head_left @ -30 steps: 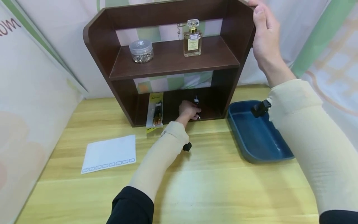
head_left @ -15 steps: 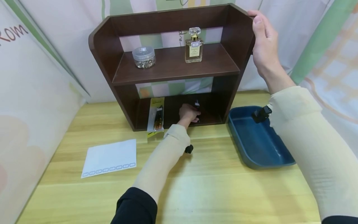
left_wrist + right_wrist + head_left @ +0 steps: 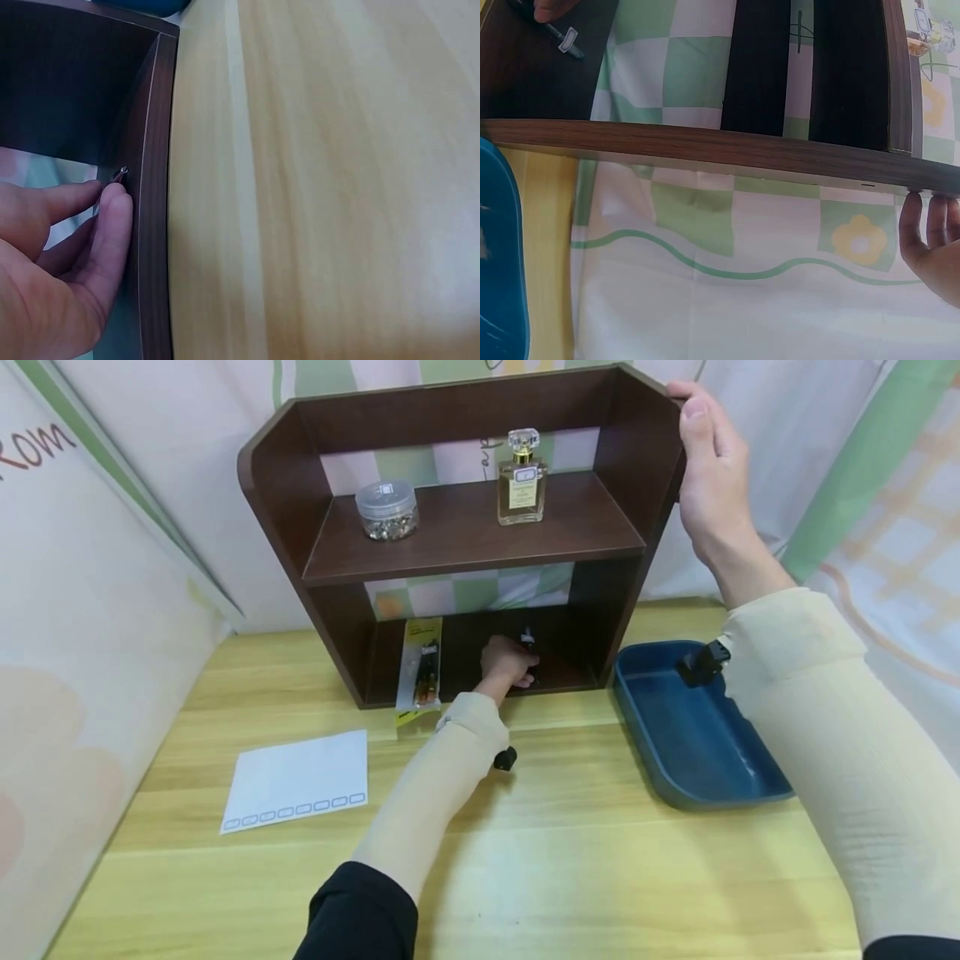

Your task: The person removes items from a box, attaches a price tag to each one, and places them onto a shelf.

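My left hand (image 3: 507, 662) reaches into the lower compartment of a dark brown wooden shelf (image 3: 472, 556). Its thumb and fingers pinch a slim dark pen (image 3: 564, 41) with a small white label and a pointed metal tip (image 3: 121, 174). Most of the pen's middle is hidden by the fingers in the head view. My right hand (image 3: 716, 468) is up at the shelf's right side panel, with fingertips (image 3: 913, 206) touching its outer face near the top. In the same lower compartment, a yellow-topped clear packet (image 3: 420, 668) of dark and orange sticks lies to the left of my left hand.
On the upper board stand a lidded clear jar (image 3: 387, 512) of small metallic pieces and a perfume bottle (image 3: 522, 481). A blue tray (image 3: 697, 727) sits right of the shelf. White paper (image 3: 296, 781) with a row of printed boxes lies front left on the wooden table.
The head view has shifted slightly. The pen's tip, which showed below my left hand one second ago, is now mostly out of sight there. My right hand keeps its place on the panel.
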`<state>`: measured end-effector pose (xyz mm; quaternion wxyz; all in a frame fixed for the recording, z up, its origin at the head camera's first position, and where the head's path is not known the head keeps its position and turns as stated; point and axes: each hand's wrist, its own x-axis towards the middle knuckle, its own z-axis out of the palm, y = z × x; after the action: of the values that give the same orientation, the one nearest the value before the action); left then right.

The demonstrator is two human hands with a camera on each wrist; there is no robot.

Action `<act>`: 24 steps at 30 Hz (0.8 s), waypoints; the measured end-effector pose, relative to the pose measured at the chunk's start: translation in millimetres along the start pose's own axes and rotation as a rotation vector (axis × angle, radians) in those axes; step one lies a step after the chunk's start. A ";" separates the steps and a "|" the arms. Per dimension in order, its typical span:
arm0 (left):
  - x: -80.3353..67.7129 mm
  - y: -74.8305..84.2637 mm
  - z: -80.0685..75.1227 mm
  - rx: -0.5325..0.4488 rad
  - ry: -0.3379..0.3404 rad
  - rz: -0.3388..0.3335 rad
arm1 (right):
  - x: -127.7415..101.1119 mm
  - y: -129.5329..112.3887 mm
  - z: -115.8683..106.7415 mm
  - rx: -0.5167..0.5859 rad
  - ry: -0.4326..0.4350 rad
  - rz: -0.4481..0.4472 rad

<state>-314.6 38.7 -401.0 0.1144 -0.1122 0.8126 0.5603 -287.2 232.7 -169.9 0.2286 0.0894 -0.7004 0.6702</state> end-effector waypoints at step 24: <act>-131.8 -50.8 -139.8 -0.216 -0.309 0.346 | -26.1 7.5 -20.3 0.147 -0.030 0.118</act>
<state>-182.2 -102.8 -356.6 0.1268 0.1039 0.7279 0.6658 -263.4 248.4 -188.2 0.1710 0.0744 -0.6569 0.7306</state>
